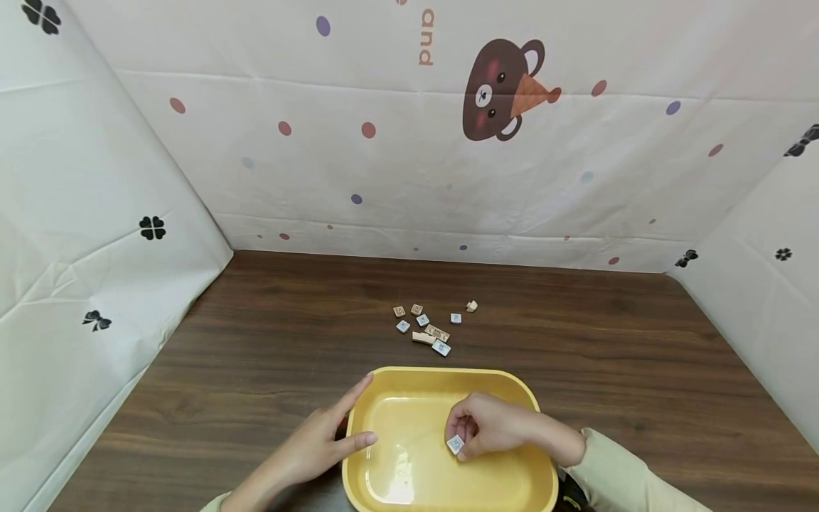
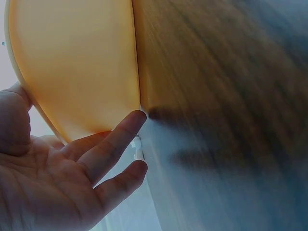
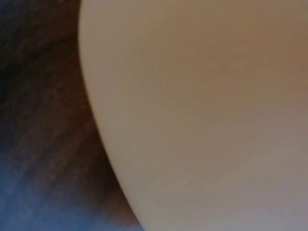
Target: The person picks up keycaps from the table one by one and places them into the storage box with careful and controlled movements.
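Note:
The yellow tray (image 1: 390,409) lies on the dark wooden table. My left hand (image 1: 318,442) holds its left rim, thumb over the inside and fingers along the outer side. In the left wrist view, the fingers (image 2: 113,142) of that hand are spread against the tray's outer wall (image 2: 77,62). Over the tray's floor my right hand (image 1: 489,424) pinches a small square tile (image 1: 455,444), its pale printed face showing between thumb and fingers. The right wrist view holds only a blurred pale-yellow surface (image 3: 192,115) beside brown wood; the hand and tile are out of sight there.
Beyond the tray lie several small pieces: pale printed tiles (image 1: 456,318), wooden-faced ones (image 1: 399,311), a longer light piece (image 1: 423,338) and one on its side (image 1: 471,306). A white patterned sheet (image 1: 384,163) stands behind the table (image 1: 608,355) and along both sides.

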Motion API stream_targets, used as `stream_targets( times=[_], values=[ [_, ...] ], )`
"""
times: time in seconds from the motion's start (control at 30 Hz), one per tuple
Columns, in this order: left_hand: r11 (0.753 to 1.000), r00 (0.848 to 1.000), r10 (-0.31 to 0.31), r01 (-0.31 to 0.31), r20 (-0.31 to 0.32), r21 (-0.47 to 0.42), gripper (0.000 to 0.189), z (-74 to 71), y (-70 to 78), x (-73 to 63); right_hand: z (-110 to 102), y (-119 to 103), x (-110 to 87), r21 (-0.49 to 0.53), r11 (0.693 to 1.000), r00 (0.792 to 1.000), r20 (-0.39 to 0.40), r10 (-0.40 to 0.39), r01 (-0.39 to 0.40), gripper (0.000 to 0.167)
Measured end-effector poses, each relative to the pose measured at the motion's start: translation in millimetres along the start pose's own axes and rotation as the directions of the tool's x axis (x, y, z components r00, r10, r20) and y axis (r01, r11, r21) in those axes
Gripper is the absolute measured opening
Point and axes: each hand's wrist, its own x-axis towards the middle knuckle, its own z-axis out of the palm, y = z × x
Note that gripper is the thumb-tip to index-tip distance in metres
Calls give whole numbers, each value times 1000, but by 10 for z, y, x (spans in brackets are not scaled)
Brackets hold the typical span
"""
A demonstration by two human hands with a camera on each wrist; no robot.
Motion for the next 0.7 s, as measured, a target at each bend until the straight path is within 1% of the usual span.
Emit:
stream_targets(
  times=[0.17, 0.33, 0.57, 0.7],
  values=[
    [1000, 1000, 6, -6, 3, 1, 73, -17, 1, 9, -2, -18, 9, -26, 1000, 1000, -6, 17, -17, 18],
    [1000, 1000, -5, 5, 9, 10, 73, -29, 4, 19, 6, -30, 13, -73, 997, 1000, -17, 11, -13, 20],
    [1000, 1000, -17, 17, 23, 4, 74, -26, 4, 8, 23, -52, -7, -101, 995, 1000, -19, -14, 12, 19],
    [1000, 999, -24, 24, 23, 9, 74, -14, -5, 4, 15, -70, -33, -112, 993, 999, -35, -33, 29, 19]
  ],
)
